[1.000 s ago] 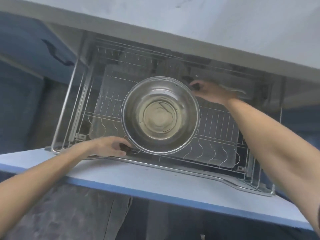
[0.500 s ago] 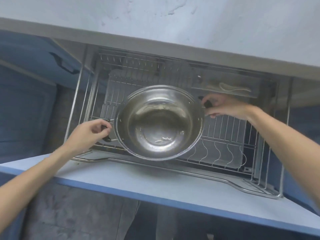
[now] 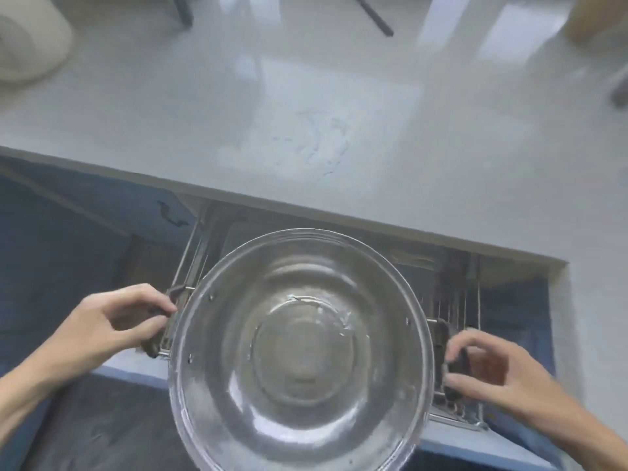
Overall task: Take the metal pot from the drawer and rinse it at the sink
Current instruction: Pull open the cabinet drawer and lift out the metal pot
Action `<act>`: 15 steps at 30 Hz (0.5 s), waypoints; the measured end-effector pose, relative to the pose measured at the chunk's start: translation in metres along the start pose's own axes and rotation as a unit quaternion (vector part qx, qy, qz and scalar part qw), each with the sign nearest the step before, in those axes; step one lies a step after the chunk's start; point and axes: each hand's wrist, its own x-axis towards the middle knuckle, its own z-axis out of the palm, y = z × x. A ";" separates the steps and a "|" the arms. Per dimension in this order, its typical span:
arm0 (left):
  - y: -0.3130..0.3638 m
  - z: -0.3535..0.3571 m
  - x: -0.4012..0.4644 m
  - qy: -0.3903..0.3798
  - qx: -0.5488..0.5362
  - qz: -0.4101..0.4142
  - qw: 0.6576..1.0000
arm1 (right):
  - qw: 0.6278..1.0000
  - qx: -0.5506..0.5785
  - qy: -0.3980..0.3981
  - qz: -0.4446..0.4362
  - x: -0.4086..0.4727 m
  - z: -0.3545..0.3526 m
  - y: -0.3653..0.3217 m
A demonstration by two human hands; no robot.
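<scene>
While both hands grip it, the metal pot (image 3: pixel 299 351) fills the lower middle of the frame, its round mouth facing the camera and its inside bare apart from bright reflections and a few pale streaks that may be water near the upper right of its base. It has two dark side handles: the left handle (image 3: pixel 163 326) is pinched between thumb and fingers of the left hand (image 3: pixel 112 321), which enters from the lower left edge, and the right handle (image 3: pixel 453 360) is held in the curled fingers of the right hand (image 3: pixel 492 368), which enters from the lower right corner. Behind the pot, one drawer (image 3: pixel 455 300) stands open, a wire rack with thin upright rods showing at the pot's left and right; the pot hides most of its interior, so what lies in it cannot be told. Its pale front panel (image 3: pixel 136 363) runs across under the left hand. Above the drawer, the grey tabletop (image 3: pixel 306 113) spans the upper half of the frame, glossy, with a small patch of wet-looking marks near its middle. One cream-coloured rounded object (image 3: pixel 23 42) sits at the upper left corner, blurred. Blue cabinet fronts (image 3: pixel 68 232) with one dark handle (image 3: pixel 171 215) occupy the middle left.
</scene>
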 end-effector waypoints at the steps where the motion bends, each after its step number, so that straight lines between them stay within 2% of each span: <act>1: 0.016 -0.001 0.002 0.001 0.002 0.012 1.000 | 0.999 -0.010 0.027 -0.022 -0.007 -0.009 -0.014; 7: 0.120 -0.001 0.075 0.030 0.043 0.089 0.995 | 0.979 -0.021 0.170 -0.114 0.014 -0.076 -0.080; 11: 0.157 0.009 0.147 -0.007 0.040 0.108 0.993 | 0.971 -0.030 0.206 -0.117 0.062 -0.115 -0.092; 15: 0.162 0.023 0.211 0.019 0.051 0.098 0.994 | 0.970 -0.027 0.219 -0.105 0.111 -0.144 -0.085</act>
